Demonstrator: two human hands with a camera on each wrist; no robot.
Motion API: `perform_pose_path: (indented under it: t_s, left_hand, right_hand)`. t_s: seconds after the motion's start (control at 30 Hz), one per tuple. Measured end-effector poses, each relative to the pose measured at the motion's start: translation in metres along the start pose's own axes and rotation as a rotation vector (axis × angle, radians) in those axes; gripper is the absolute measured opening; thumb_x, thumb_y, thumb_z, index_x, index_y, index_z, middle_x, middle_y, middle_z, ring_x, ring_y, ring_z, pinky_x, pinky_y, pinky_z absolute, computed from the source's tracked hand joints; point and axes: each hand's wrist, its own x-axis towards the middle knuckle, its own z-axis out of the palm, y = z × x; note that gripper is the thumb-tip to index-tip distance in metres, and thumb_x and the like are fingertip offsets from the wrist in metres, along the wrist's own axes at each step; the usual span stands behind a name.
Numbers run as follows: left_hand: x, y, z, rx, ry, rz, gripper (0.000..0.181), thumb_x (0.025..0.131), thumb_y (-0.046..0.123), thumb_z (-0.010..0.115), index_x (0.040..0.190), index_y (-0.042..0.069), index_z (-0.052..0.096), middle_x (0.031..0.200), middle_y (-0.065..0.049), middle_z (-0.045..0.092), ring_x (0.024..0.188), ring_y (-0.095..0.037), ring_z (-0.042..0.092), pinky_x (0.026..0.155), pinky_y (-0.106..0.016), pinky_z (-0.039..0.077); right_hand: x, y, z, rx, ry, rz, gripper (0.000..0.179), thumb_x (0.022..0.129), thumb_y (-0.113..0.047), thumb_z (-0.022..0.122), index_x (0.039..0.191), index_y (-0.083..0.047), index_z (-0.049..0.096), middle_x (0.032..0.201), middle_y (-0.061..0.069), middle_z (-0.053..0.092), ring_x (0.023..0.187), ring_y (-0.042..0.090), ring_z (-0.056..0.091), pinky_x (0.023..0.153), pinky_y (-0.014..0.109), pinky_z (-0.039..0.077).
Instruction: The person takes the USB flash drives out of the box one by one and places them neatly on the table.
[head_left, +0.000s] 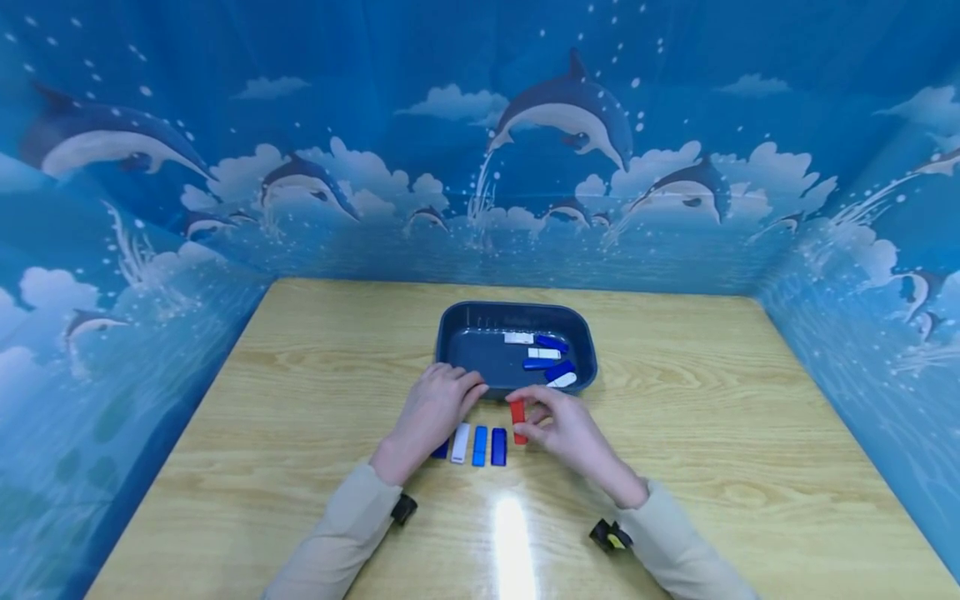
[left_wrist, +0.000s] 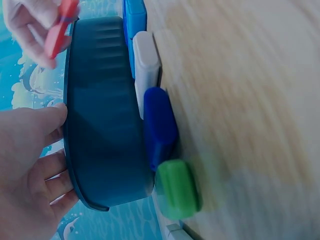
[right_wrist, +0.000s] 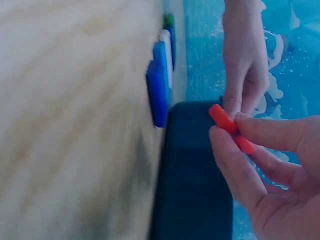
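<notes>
My right hand [head_left: 558, 423] pinches a red USB flash drive [head_left: 518, 422] between thumb and fingertips, close to the front rim of a dark blue plastic basin [head_left: 587, 342]. At the basin's front left, my left hand [head_left: 438, 402] has its fingertips right at the rim, with some of them hidden behind the wall in the left wrist view. Before the basin stands a row of flash drives: a blue one [head_left: 498, 447], a light blue one [head_left: 479, 446], a white one [head_left: 461, 443], a dark blue one [left_wrist: 161, 125] and a green one [left_wrist: 177, 190].
Several white and blue flash drives, among them a white one [head_left: 543, 353] and a blue one [head_left: 552, 342], lie in the basin's right half. All stands on a wooden table [head_left: 697, 433], with a dolphin-print curtain [head_left: 420, 167] round its back and sides.
</notes>
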Motion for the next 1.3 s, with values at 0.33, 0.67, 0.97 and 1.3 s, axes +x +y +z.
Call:
perform_pose_path:
  t_s: [0.33, 0.67, 0.97, 1.3]
  left_hand:
    - [-0.001, -0.001, -0.001, -0.012, 0.0, 0.004, 0.022, 0.104, 0.032, 0.06, 0.107, 0.017, 0.076, 0.1, 0.001, 0.075, 0.096, -0.019, 0.069, 0.107, -0.043, 0.048]
    - [0.0, 0.001, -0.002, 0.002, -0.021, -0.01, 0.024, 0.105, 0.034, 0.058, 0.108, 0.018, 0.076, 0.101, 0.001, 0.075, 0.098, -0.019, 0.069, 0.108, -0.042, 0.047]
    - [0.001, 0.001, -0.002, 0.0, -0.032, -0.024, 0.024, 0.104, 0.034, 0.058, 0.109, 0.018, 0.076, 0.102, 0.001, 0.075, 0.099, -0.019, 0.068, 0.11, -0.043, 0.045]
    - [0.0, 0.001, -0.001, 0.004, -0.018, -0.017, 0.022, 0.103, 0.032, 0.06, 0.107, 0.018, 0.076, 0.1, 0.001, 0.076, 0.096, -0.019, 0.069, 0.108, -0.043, 0.047]
  right_hand:
    - [-0.001, 0.011, 0.016, -0.152, -0.067, 0.124, 0.036, 0.081, -0.007, 0.084, 0.115, -0.01, 0.072, 0.095, 0.001, 0.068, 0.071, 0.008, 0.062, 0.06, 0.021, 0.052]
    - [-0.004, 0.014, 0.019, -0.264, -0.061, 0.078, 0.03, 0.079, -0.01, 0.086, 0.107, -0.009, 0.075, 0.098, 0.001, 0.061, 0.07, 0.007, 0.054, 0.06, 0.021, 0.047]
    - [-0.004, 0.009, 0.019, -0.257, -0.074, 0.105, 0.028, 0.081, -0.01, 0.085, 0.107, -0.009, 0.075, 0.099, 0.0, 0.062, 0.072, 0.008, 0.054, 0.061, 0.022, 0.048]
    - [-0.001, 0.001, 0.001, -0.229, 0.027, -0.03, 0.015, 0.086, -0.007, 0.08, 0.099, -0.014, 0.076, 0.091, -0.003, 0.071, 0.074, 0.007, 0.063, 0.067, 0.021, 0.055]
